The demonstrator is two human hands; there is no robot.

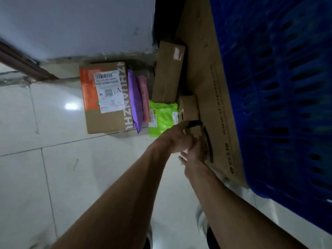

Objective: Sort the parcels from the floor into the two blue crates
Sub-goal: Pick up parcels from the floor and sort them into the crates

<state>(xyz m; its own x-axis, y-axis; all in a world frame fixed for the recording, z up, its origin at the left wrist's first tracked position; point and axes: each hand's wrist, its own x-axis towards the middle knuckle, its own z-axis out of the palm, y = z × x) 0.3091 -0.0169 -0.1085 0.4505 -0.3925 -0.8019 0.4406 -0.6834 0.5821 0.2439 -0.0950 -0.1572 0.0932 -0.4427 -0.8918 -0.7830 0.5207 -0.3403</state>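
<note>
Two bare forearms reach forward from the bottom edge toward a cluster of parcels on the white tiled floor [53, 141]. Farthest left sits a big cardboard box [104, 112] with an orange panel and a white shipping label, close to the wall. Just beside it lie a purple mailer [135, 101] and a pink mailer [145, 99], side by side. Next comes a bright green mailer [162, 117], with a long brown box [168, 72] behind it. The left hand [172, 137] lies over the near end of a small brown box [188, 109], fingers curled loosely; the right hand [193, 157] is just below, fingers spread — blur hides whether either one actually grips. A large flat cardboard sheet [212, 83] runs along the right, and against it stands one blue crate [278, 87], its slotted wall filling that side.
</note>
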